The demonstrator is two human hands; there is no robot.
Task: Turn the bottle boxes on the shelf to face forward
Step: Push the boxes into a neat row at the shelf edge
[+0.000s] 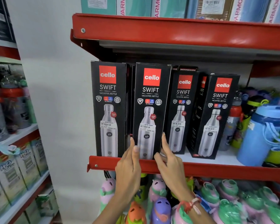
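Each of the 4 black boxes [109,109] reads "cello", "SWIFT", "VACUSTEEL BOTTLE". The stickers [108,125] on the 2 left boxes read "NINE MART", "1099.00". The third box's sticker [178,124] shows "979.00". White cartons [10,175] at left read "H2O".

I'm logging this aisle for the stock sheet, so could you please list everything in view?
Cello Swift boxes: four fronts showing, black with red logo, middle shelf; the rightmost one is angled.
Red shelf edge: one, below the boxes.
Blue bottle: one, right end of the same shelf.
Animal-top bottles: many, pink, purple, green, lower shelf.
Teal boxes: several, top shelf.
White-green boxes: several, left rack.
Left hand: on the second box's lower left edge.
Right hand: on its lower right edge; red-white wristband.
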